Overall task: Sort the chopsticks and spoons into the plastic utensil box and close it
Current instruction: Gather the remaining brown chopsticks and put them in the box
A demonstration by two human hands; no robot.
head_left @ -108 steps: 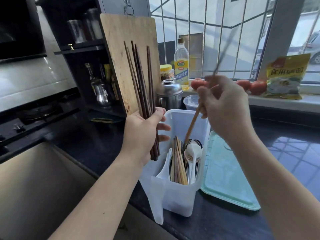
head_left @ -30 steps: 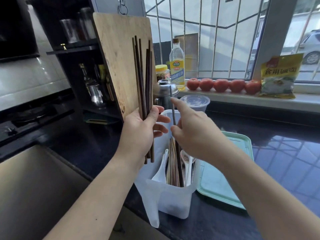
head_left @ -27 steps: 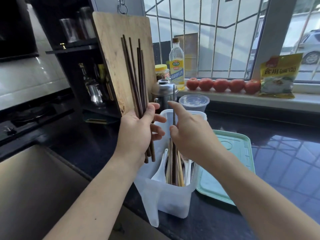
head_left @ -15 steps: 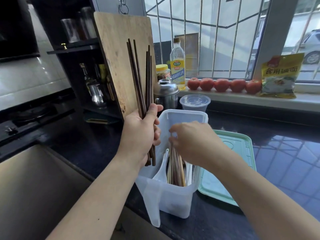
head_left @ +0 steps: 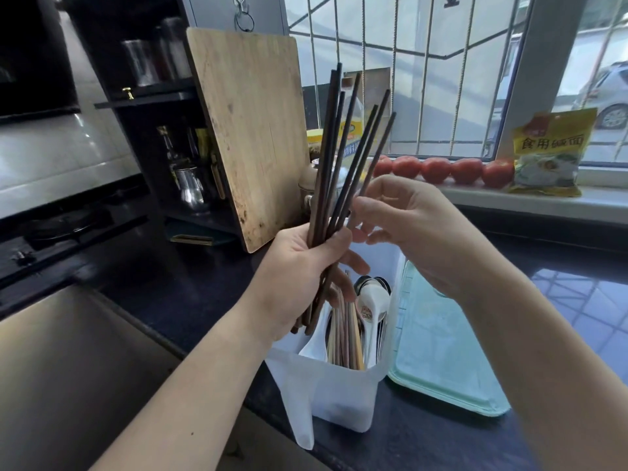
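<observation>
My left hand (head_left: 299,277) grips a fanned bundle of several dark brown chopsticks (head_left: 334,158), held upright above the box. At the bundle's right side, my right hand (head_left: 411,229) pinches the rightmost dark chopstick with thumb and fingertips. Below both hands the translucent white plastic utensil box (head_left: 339,399) stands open on the black counter. Inside it are light wooden chopsticks (head_left: 346,338), a white ceramic spoon (head_left: 371,309) and metal spoons (head_left: 373,283). Its mint-green lid (head_left: 441,355) lies flat to the box's right.
A wooden cutting board (head_left: 251,130) leans behind my left hand. An oil bottle (head_left: 355,129), a row of tomatoes (head_left: 441,169) and a yellow bag (head_left: 547,154) line the window sill. The steel sink (head_left: 68,368) lies at the lower left, the stove (head_left: 61,226) beyond it.
My right hand has risen out of the box to the bundle's right edge. The dark chopsticks in my left hand have fanned out and tilted to the right.
</observation>
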